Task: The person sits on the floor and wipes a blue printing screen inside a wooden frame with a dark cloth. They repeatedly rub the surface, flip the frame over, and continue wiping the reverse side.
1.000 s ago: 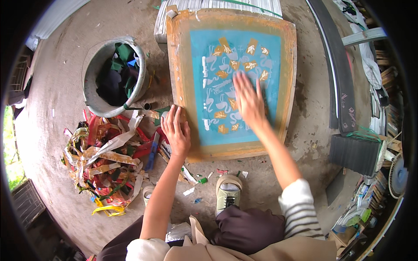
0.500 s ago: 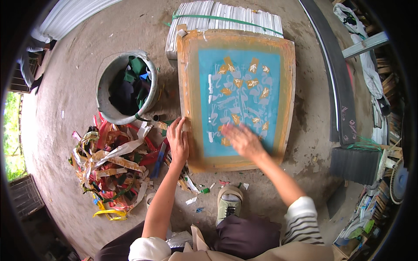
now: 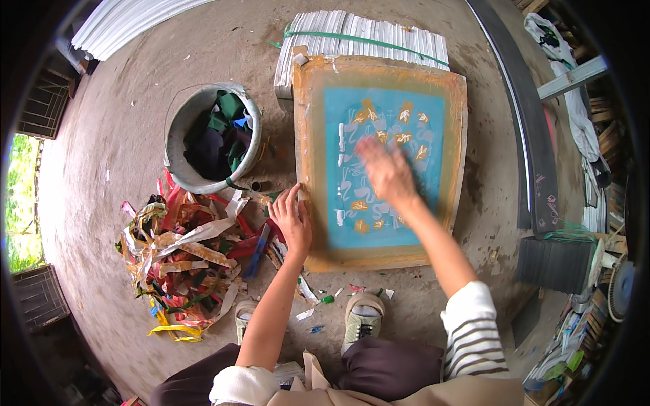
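Note:
A screen printing frame (image 3: 315, 233) leans in front of me, its turquoise mesh (image 3: 426, 196) patterned with pale birds and tan leaf shapes. My left hand (image 3: 292, 222) grips the frame's left edge near its lower end, fingers bent against the border. Over the middle of the mesh lies my right hand (image 3: 389, 176), palm down with fingers stretched out; the fingertips are smeared by motion. I see nothing held in it. Whether its whole palm touches the mesh cannot be made out.
A green-strapped stack of white strips (image 3: 359, 42) stands behind the frame. To the left are a grey bucket (image 3: 175, 159) of dark scraps and a heap of torn coloured strips (image 3: 179, 260). Small scraps lie by my shoe (image 3: 362, 325). A dark stack (image 3: 552, 264) stands at right.
My right hand has slid up the mesh, away from me, from its lower part to its middle. My left hand stays at the frame's edge. The whole view has shifted slightly.

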`<action>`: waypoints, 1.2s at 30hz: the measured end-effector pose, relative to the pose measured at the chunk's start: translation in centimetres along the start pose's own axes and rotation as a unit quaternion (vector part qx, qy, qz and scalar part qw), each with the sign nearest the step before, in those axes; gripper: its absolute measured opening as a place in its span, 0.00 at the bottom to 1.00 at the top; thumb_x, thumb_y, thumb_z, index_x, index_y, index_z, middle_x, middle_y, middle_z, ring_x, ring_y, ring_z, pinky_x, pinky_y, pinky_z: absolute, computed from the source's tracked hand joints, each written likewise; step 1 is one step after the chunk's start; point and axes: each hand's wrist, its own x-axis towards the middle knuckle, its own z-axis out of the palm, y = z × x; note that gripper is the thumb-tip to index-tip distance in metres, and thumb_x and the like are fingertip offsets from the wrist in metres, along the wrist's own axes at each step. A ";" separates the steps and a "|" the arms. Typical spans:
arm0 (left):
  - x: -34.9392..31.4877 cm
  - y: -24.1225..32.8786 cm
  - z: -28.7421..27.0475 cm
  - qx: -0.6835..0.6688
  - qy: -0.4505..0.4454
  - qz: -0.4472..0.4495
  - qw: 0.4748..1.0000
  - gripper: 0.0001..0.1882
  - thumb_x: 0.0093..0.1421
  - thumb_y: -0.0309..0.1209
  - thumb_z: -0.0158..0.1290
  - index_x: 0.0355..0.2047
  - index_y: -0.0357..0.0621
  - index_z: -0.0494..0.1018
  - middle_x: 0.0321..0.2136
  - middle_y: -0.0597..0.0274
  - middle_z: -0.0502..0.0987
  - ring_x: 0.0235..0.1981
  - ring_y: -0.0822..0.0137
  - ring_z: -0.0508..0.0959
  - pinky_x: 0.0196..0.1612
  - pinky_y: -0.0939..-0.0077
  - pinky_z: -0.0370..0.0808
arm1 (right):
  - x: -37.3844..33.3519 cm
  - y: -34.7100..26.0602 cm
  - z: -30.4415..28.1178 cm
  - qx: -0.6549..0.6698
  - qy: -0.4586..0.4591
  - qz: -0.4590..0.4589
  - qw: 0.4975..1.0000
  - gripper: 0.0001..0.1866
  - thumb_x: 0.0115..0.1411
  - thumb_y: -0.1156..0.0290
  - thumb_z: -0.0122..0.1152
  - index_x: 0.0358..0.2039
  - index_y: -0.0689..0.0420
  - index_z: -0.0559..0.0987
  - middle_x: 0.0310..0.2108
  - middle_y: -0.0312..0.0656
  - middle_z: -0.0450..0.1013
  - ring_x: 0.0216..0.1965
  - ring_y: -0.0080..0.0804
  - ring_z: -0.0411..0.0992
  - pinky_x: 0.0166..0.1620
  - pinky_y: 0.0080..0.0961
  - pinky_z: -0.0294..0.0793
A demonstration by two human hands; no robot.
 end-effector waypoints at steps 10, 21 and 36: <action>-0.3 0.3 0.4 0.005 0.014 -0.010 1.000 0.23 0.59 0.26 0.52 0.56 0.54 0.68 0.46 0.59 0.72 0.53 0.58 0.69 0.64 0.51 0.52 | 1.7 -4.1 2.9 0.028 0.054 0.083 0.995 0.34 0.66 0.64 0.44 0.66 0.71 0.50 0.67 0.62 0.47 0.69 0.55 0.44 0.70 0.45 0.42; 0.0 1.2 1.2 -0.020 0.007 -0.006 1.000 0.24 0.58 0.25 0.52 0.55 0.52 0.68 0.45 0.58 0.71 0.51 0.58 0.69 0.63 0.53 0.53 | 11.7 2.3 0.0 0.019 0.130 0.087 0.988 0.25 0.66 0.68 0.43 0.61 0.66 0.64 0.64 0.50 0.60 0.67 0.40 0.55 0.69 0.39 0.51; 0.0 0.3 0.0 -0.002 0.022 0.004 1.000 0.23 0.58 0.23 0.51 0.55 0.50 0.68 0.41 0.57 0.71 0.47 0.57 0.70 0.61 0.53 0.56 | 12.1 3.3 -0.4 -0.030 0.088 -0.053 0.994 0.26 0.65 0.69 0.48 0.62 0.61 0.64 0.65 0.48 0.60 0.67 0.41 0.56 0.67 0.42 0.54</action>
